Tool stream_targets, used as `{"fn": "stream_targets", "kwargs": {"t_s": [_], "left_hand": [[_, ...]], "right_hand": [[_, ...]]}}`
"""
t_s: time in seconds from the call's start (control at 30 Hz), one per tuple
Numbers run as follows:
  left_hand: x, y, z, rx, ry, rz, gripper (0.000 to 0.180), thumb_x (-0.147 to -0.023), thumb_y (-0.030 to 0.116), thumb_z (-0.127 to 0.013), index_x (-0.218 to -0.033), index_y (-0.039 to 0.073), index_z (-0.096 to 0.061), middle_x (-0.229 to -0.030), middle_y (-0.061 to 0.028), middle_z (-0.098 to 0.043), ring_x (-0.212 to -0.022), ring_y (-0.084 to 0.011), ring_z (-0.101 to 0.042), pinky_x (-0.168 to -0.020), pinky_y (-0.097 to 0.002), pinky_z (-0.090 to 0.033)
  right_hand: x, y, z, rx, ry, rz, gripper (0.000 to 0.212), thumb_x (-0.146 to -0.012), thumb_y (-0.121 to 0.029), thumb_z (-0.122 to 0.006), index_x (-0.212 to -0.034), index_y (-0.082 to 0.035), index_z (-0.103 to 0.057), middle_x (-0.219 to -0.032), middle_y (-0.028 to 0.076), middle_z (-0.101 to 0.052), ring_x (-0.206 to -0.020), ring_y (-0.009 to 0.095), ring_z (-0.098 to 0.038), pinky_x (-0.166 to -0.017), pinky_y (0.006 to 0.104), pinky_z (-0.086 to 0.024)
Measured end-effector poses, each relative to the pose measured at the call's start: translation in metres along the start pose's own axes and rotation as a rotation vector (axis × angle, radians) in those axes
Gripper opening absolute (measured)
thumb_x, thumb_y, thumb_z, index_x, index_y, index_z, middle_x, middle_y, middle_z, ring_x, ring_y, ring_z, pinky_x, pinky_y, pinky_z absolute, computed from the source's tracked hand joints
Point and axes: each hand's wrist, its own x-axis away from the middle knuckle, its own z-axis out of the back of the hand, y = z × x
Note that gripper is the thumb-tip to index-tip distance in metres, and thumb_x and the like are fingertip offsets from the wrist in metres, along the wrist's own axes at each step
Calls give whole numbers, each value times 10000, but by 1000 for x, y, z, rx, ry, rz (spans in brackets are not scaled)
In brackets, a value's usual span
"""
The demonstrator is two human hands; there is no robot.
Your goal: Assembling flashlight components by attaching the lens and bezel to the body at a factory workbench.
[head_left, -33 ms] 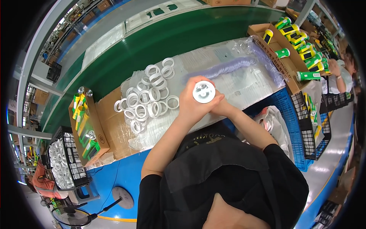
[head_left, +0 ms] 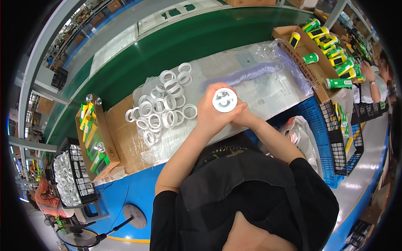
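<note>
Nothing has shifted since the earlier frame: both hands, left hand (head_left: 211,113) and right hand (head_left: 243,115), stay clasped around a round white disc (head_left: 225,100) just beyond the chest. Loose white rings (head_left: 161,109) lie left of the hands on the bench (head_left: 125,134). It looks light, stiff, smooth plastic, best gripped by its rim.

Brown cardboard boxes (head_left: 98,138) at left and far right (head_left: 307,62) hold green-yellow flashlights.

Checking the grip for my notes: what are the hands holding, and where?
Both hands, left hand and right hand, clasp a round white disc-shaped part by its rim and underside.
</note>
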Motion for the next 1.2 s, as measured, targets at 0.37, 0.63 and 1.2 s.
{"fn": "stream_targets", "kwargs": {"t_s": [0.37, 0.63, 1.2], "left_hand": [[33, 23, 48, 115, 83, 182, 606, -675, 221, -863, -1155, 67, -527, -963, -51, -636, -904, -130, -614, -791, -298, -501], [74, 82, 261, -303, 633, -3, 606, -667, 209, -886, -1129, 63, -522, -969, -26, -585, -881, -127, -599, -774, -276, -506], [100, -23, 559, -594, 451, 741, 578, -820, 335, -759, -1260, -4, -597, -1198, -117, -649, -1110, -198, -606, -960, -327, -469]], "right_hand": [[19, -16, -17, -545, -450, -333, 691, -669, -193, -827, -1265, -59, -503, -1001, 61, -632, -930, 170, -631, -816, 329, -511], [-27, -36, -51, -235, -122, -5, 485, -906, -32, -623, -1352, 10, -436, -1159, 118, -591, -1038, 182, -584, -934, 309, -457], [-44, -12, -51, -137, 188, -216, 376, -960, -119, -572, -1298, 24, -488, -1127, 119, -612, -889, 149, -600, -779, 278, -499]]}}
